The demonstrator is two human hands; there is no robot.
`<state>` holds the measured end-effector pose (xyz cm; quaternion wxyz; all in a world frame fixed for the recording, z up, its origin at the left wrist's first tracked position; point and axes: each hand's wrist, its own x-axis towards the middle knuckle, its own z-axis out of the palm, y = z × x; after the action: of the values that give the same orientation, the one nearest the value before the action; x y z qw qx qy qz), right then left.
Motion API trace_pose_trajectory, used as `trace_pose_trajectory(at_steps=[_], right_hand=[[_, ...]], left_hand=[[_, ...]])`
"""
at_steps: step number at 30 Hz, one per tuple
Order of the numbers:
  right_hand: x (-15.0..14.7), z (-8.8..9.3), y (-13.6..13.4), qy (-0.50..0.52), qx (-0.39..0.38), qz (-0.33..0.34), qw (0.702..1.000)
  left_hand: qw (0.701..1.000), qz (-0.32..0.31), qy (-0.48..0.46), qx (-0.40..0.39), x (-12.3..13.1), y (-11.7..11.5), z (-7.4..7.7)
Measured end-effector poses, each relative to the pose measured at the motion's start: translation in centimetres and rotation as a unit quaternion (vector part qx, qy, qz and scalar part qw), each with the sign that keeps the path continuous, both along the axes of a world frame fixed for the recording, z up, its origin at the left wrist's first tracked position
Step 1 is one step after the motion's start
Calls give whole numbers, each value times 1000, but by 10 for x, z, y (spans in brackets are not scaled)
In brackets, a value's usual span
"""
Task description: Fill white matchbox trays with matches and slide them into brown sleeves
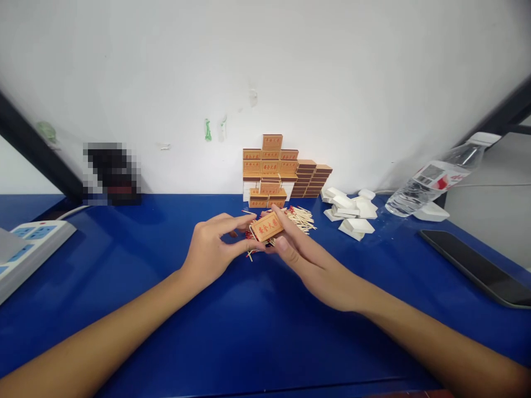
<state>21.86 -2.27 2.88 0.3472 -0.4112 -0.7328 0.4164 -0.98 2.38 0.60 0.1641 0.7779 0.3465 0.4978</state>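
A yellow-orange matchbox [267,227] with red lettering is held between both hands, tilted a little above the table. My left hand [215,240] pinches its left end between thumb and fingers, where a white edge of the inner tray shows. Around the right end, the fingers and thumb of my right hand [305,257] are closed. Behind and below the box lies a heap of loose matches [302,219] with red heads, partly hidden by my hands. Just beyond them, more matchboxes [270,167] are stacked against the wall.
Right of the stack lies a pile of white inner trays [350,210]. A clear plastic bottle [435,176] leans at the right, with a black phone [477,268] nearer me. A white power strip [39,249] is at the left, and a pixelated dark object [113,174] stands at the back left.
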Motion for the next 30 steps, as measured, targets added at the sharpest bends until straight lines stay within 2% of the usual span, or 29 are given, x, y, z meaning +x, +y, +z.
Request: trace_pose_trajectory(at_steps=[5,10,16,19,21,24,27,30], right_hand=[[0,1,-4,-16,-16,30,999],[0,-1,-3,-14,34,86,996],[2,-3,3,-43,61,-19,997],[9,-1,13,-73,120,-85,986],[15,0,21,-96,159,-138,973],[24,2,30,-132,199,-188,953],[30,4,37,-163,244,-215,932],[32,4,41,-180,265,-224,920]], left_hand=[[999,-31,11,39,1,-4,4],[997,-66,27,41,2,-5,4],[998,-7,63,18,3,-6,7],[994,35,100,-18,-11,11,12],[987,89,122,-61,-27,30,15],[960,168,209,-85,-52,62,16],[947,175,259,-69,-63,89,15],[940,176,284,-67,-57,110,10]])
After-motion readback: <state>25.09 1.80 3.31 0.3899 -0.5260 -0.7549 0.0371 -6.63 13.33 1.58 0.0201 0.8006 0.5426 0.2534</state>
